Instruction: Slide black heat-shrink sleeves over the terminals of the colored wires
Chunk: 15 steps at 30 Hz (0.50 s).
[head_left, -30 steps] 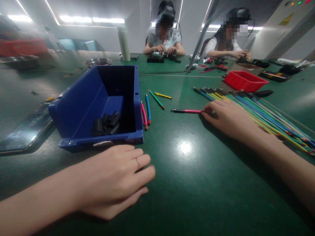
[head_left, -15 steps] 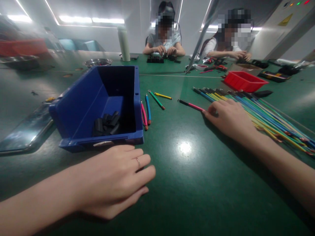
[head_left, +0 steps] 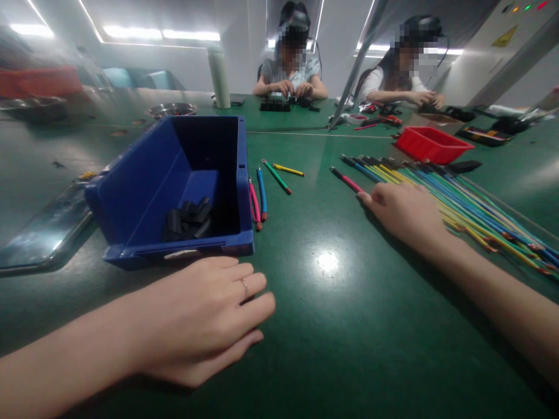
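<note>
Pink cable (head_left: pixel 350 184), its far end in a black sleeve (head_left: pixel 336 172), lies right of the frame's centre, slanting toward the upper left. The right hand (head_left: pixel 404 216) has its near end pinched between thumb and fingers. Well apart from it, the left hand (head_left: pixel 205 323) lies palm down at lower left, fingers slightly bent; whether it grips anything underneath cannot be told. Just beyond its knuckles stands a blue bin (head_left: pixel 144 160) with black pieces (head_left: pixel 187 221) inside. Short pink, blue, green and yellow cables (head_left: pixel 262 195) lie near the bin's right side. Sleeved longer cables (head_left: pixel 480 205) spread in a row across the right of the frame, beside the right hand, a red tray (head_left: pixel 417 149) just behind them.
</note>
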### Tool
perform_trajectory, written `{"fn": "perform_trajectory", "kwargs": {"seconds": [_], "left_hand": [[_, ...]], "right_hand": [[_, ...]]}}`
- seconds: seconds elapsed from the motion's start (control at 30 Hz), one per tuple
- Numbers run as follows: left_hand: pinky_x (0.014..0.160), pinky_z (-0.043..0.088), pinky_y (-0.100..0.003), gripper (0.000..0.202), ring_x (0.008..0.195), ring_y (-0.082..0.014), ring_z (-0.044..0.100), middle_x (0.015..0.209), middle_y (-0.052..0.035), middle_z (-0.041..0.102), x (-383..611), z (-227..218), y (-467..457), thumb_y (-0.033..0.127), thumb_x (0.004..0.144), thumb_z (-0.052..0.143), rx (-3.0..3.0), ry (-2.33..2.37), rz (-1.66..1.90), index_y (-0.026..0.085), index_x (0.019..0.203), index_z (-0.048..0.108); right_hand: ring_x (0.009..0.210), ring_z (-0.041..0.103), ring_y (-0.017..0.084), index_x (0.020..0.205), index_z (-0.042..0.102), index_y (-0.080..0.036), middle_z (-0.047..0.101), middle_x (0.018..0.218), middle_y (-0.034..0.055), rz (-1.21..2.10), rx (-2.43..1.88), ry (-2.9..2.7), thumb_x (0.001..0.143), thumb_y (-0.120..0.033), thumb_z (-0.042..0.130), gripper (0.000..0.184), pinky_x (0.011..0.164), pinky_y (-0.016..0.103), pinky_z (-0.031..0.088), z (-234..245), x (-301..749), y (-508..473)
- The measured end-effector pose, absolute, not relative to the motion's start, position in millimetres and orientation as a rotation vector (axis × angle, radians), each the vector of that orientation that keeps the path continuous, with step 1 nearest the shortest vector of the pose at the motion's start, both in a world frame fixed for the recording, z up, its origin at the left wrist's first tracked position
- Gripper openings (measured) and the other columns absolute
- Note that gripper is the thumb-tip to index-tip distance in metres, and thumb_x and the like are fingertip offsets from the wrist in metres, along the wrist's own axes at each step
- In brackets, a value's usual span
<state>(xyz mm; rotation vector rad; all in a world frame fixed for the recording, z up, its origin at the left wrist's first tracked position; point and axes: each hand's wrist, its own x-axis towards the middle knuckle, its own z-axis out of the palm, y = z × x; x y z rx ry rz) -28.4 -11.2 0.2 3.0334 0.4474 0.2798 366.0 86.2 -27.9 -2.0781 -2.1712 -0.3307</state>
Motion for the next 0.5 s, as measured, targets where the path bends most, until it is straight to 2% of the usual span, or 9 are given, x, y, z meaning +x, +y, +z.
{"fn": "perform_trajectory", "kwargs": {"seconds": [0.17,0.33,0.5], "left_hand": [[0.066,0.040,-0.039,0.005,0.073,-0.0213,0.054,0.087,-0.0019,0.062,-30.5,-1.3,-11.1,0.023,0.103,0.066,3.031,0.460,0.274,0.020,0.101,0.063],[0.066,0.040,-0.039,0.005,0.072,-0.0212,0.053,0.087,-0.0016,0.061,-29.8,0.1,-12.2,0.023,0.104,0.066,3.029,0.465,0.256,0.020,0.101,0.062],[0.066,0.040,-0.040,0.004,0.072,-0.0216,0.054,0.087,-0.0023,0.062,-28.3,2.0,-11.4,0.022,0.103,0.065,3.026,0.467,0.262,0.020,0.101,0.063]], "right_hand": [[0.075,0.063,0.029,0.079,0.056,-0.027,0.069,0.081,0.0122,-0.189,-2.098,-2.153,0.105,-0.073,0.036,0.057,0.070,0.039,0.036,-22.9,367.4,85.5],[0.076,0.067,0.030,0.094,0.062,-0.024,0.075,0.088,0.0128,-0.095,-2.134,-2.121,0.100,-0.056,0.047,0.036,0.068,0.036,0.038,-20.9,368.9,85.0],[0.079,0.069,0.033,0.099,0.062,-0.023,0.077,0.094,0.0177,-0.148,-2.148,-2.118,0.104,-0.051,0.041,0.036,0.068,0.038,0.038,-22.0,367.6,85.3]]}}
